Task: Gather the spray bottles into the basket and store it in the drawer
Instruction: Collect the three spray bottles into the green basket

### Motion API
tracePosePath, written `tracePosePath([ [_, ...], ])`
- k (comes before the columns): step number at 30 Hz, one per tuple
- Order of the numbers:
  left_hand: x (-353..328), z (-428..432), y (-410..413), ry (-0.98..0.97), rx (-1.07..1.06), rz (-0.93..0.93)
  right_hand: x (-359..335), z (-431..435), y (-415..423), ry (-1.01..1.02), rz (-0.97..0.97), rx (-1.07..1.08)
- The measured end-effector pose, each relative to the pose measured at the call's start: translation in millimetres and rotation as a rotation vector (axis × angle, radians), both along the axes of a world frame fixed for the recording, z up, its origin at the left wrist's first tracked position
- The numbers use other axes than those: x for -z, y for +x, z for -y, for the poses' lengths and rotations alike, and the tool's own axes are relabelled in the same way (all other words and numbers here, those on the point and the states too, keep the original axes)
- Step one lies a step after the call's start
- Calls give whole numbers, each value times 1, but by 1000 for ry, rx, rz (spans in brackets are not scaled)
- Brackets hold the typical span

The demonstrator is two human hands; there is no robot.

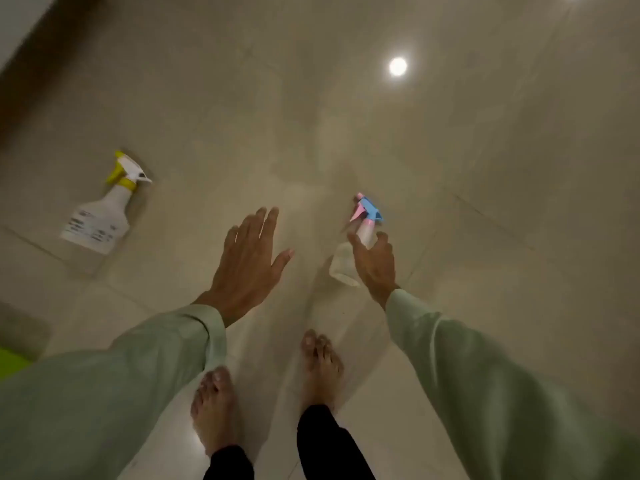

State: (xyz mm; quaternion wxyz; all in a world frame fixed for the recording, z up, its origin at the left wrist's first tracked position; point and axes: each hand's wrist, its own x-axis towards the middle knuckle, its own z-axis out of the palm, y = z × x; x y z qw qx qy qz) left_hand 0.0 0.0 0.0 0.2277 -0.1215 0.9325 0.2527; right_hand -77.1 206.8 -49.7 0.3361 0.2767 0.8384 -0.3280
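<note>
Looking down at glossy beige floor tiles (450,306): my right hand (375,263) grips the pink-and-blue spray bottle (360,237), left hand (247,263) spread wide, yellow-trigger bottle (104,213) lying far left.

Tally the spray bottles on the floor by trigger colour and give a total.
Yellow-trigger bottle, lying apart to the left: 1
Pink-and-blue-trigger bottle, under the right hand: 1
Total: 2

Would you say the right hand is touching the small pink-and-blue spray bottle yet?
Cannot tell. In the head view the right hand overlaps the small bottle, fingers curled around its neck, but motion blur hides whether skin meets plastic.
</note>
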Motion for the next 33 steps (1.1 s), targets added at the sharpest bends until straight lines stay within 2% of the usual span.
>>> tracePosePath([
  [5, 47, -6, 10, 14, -47, 46, 56, 1, -1, -122, 40, 226],
  [10, 28, 5, 35, 13, -110, 60, 34, 9, 8, -245, 92, 359],
  [18, -74, 67, 93, 23, -354, -20, -87, 89, 42, -490, 23, 101],
  [23, -128, 149, 174, -30, -524, -63, -154, 202, 87, -594, -17, -37],
  [28, -141, 235, 274, -87, -652, -41, -182, 316, 155, -708, -35, -213],
  [33, -143, 300, 368, -76, -784, -7, -185, 416, 238, -621, -123, -418],
])
